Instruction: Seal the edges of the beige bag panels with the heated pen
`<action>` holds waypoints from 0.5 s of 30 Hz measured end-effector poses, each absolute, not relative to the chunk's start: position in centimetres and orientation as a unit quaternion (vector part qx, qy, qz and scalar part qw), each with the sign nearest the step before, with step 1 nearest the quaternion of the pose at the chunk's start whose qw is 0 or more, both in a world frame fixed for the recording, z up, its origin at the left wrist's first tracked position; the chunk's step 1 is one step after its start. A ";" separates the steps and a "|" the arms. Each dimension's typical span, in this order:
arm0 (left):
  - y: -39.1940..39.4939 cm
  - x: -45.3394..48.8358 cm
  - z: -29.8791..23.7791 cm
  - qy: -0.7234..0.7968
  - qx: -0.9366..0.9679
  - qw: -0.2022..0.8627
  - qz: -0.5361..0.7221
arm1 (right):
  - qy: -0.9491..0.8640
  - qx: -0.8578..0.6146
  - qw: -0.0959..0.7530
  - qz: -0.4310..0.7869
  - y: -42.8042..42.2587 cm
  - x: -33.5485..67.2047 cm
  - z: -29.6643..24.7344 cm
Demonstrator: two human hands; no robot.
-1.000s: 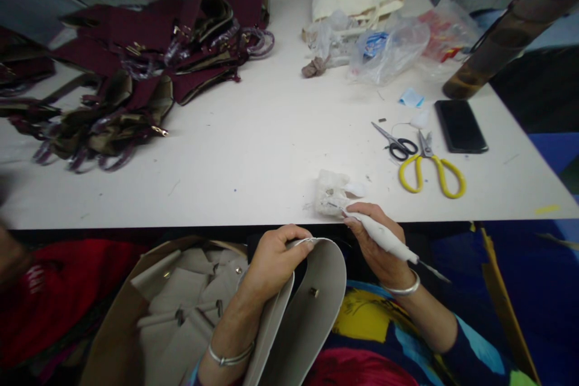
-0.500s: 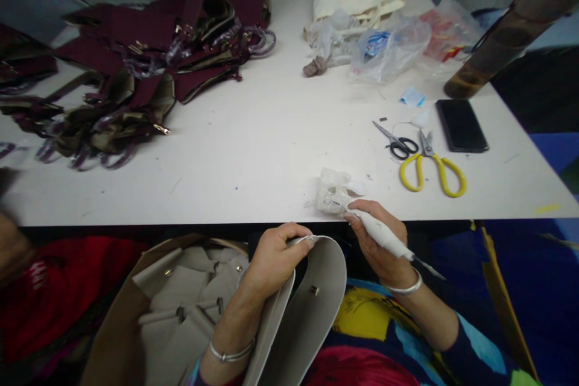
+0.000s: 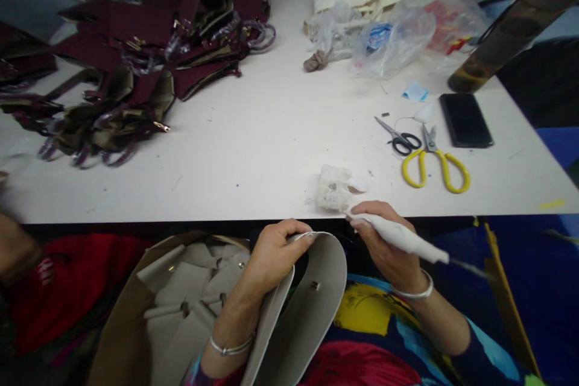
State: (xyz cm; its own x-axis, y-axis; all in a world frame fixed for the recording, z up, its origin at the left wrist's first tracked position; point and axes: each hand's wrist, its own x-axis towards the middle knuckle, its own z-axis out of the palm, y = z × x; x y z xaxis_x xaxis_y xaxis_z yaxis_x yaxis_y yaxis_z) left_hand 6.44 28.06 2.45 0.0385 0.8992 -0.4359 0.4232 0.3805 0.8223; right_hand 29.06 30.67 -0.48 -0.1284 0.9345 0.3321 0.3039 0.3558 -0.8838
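My left hand (image 3: 275, 253) pinches the top edge of a curved, light grey bag piece (image 3: 316, 313) between thumb and fingers. The piece bends over on itself below the table edge, and a small gold-coloured fitting shows on its inner face. In my right hand (image 3: 389, 247) is a white-wrapped tool (image 3: 402, 236). A thin, motion-blurred metal point sticks out from its right end. Just beyond its left end, a whitish, rough-looking lump (image 3: 333, 188) lies at the table's front edge. Whether the tool touches the lump I cannot tell.
Yellow-handled scissors (image 3: 436, 160), small black-handled scissors (image 3: 400, 137) and a phone (image 3: 465, 120) lie on the right. A tall bottle (image 3: 506, 30) stands behind. Maroon bags (image 3: 145, 36) are piled at left. A carton (image 3: 122, 313) holds grey pieces. Another person's hand (image 3: 18, 247) is at far left.
The white-wrapped tool has turned in my right hand, its metal point swinging up and to the right. My left hand keeps its hold on the grey piece. The view has shifted slightly.
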 end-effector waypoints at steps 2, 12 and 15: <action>28.1 6.1 2.6 0.643 0.507 0.526 0.232 | -0.607 -0.441 0.470 0.465 30.2 28.9 -0.6; 28.0 3.9 3.1 0.604 0.511 0.573 0.213 | -0.563 -0.360 0.437 0.602 30.2 27.3 -1.0; 27.9 3.8 3.1 0.603 0.513 0.571 0.216 | -0.570 -0.362 0.440 0.591 30.2 27.2 -0.8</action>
